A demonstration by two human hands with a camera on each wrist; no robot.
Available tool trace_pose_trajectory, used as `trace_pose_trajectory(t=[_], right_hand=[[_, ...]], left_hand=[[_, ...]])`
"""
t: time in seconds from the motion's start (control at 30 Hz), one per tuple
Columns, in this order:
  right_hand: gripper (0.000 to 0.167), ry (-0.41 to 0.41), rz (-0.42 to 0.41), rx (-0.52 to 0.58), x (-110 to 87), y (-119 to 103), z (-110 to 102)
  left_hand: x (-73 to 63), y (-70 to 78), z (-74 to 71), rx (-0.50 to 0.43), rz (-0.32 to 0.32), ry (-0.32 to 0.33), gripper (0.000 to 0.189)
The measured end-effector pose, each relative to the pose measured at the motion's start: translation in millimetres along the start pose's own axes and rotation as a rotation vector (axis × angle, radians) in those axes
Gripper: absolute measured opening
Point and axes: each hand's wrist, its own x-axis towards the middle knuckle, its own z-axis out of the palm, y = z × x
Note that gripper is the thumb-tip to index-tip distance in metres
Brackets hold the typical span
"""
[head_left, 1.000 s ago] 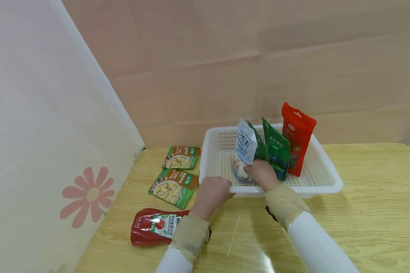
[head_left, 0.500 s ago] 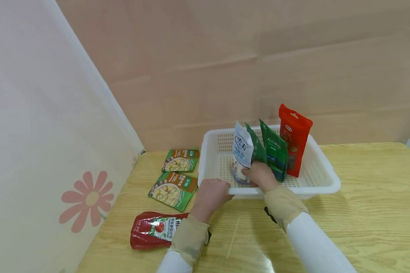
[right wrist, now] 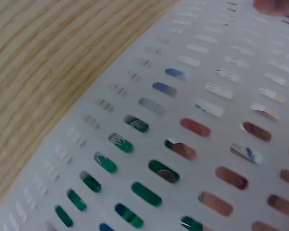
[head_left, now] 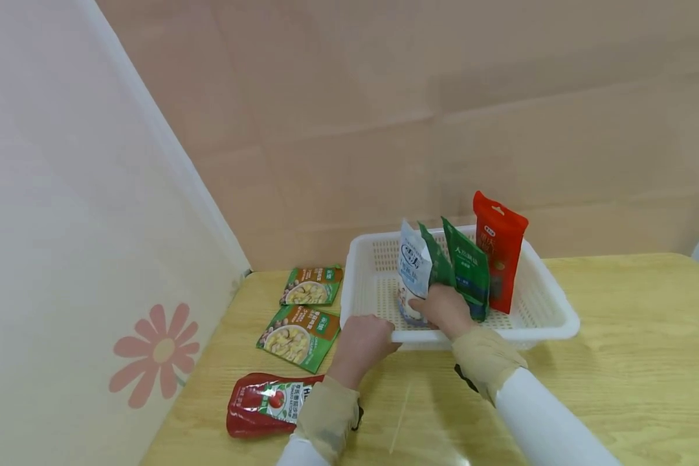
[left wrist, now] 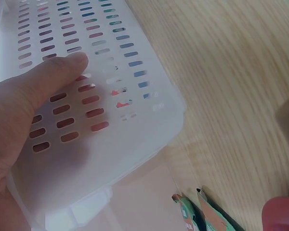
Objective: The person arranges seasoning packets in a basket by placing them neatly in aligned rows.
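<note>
The person seems to be settling a pale blue pouch (head_left: pixel 415 259) upright in the white basket (head_left: pixel 530 334). Their right hand (head_left: pixel 447 309) reaches over the near rim, its grip pinching the pouch low on its right edge: the thumb lies across the front, while the fingers are hidden. The left hand (head_left: pixel 364 343) is clamped on the rim near the corner, thumb pressed to the outside wall. One green pouch (head_left: pixel 440 262) stands just behind the pale one, then a second green pouch (head_left: pixel 470 262) and a red packet (head_left: pixel 501 252). Two green-and-orange packets (head_left: pixel 299 336) and a ketchup pouch (head_left: pixel 265 404) lie left of the basket on the tabletop (head_left: pixel 629 323).

The next move, I'd judge, calls for easing the right hand off without tipping the pouch.

Against half a second ago, everything sits slightly lower in the head view, as though the head tilted up; both hands keep their hold, and I can't spot any rearrangement.
</note>
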Motion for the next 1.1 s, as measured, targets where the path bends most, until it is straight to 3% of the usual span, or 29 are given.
trace_pose_trajectory(t=[0.33,0.5,0.67,0.8,1.0,1.1], right_hand=[[0.054,-0.046,-0.048,-0.078,-23.7,9,-22],[0.050,0.004,-0.195,-0.132,-44.4,28,-39],[0.055,0.088,-0.360,-0.274,-62.6,58,-47],[0.063,0.201,-0.506,-0.422,-65.8,82,-44],[0.033,0.496,-0.710,-0.587,-59.0,102,-31],[0.042,0.639,-0.785,-0.646,-54.9,107,-26]], left_hand=[[-2.1,1.5,4.1,0.000,-0.003,0.014,0.024],[-0.2,1.5,1.9,-0.014,-0.001,-0.018,0.024],[0.0,-0.3,-0.2,-0.030,-0.006,-0.041,0.025],[-0.3,-2.1,-1.0,-0.031,-0.008,-0.030,0.026],[-0.1,-2.0,0.4,-0.056,-0.008,-0.018,0.023],[-0.7,-1.8,1.7,-0.064,-0.011,-0.011,0.022]])
